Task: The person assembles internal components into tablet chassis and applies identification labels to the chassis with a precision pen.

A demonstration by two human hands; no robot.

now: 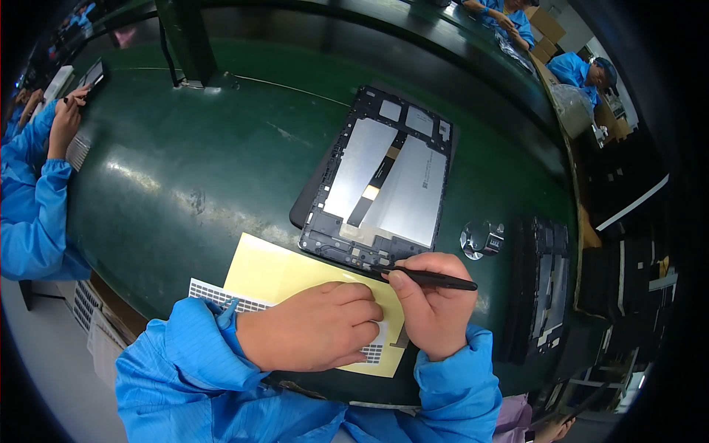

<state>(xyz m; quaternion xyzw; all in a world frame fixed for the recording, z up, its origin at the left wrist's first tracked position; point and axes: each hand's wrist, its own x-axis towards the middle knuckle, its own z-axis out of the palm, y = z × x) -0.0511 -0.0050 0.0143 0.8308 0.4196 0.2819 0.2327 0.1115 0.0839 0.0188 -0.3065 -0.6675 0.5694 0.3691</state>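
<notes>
My right hand [437, 303] holds black tweezers [447, 280] between thumb and fingers. Their tip meets the near edge of an opened tablet frame [395, 173], which has silver panels and a dark ribbon cable [379, 177] down its middle. Under it lies a dark flat panel [306, 198], jutting out at the left. My left hand [310, 328] rests with curled fingers on a yellow sheet [269, 266] and a white sheet of small dark stickers [210, 292]. Its fingertips are hidden, so whatever they pinch does not show.
A roll of clear tape [478, 241] sits right of the tablet, with a stack of dark tablet frames [543, 284] farther right. A dark post [185, 44] rises from the green table [185, 162] at the back. A co-worker's hands [65, 122] hold a device at the left.
</notes>
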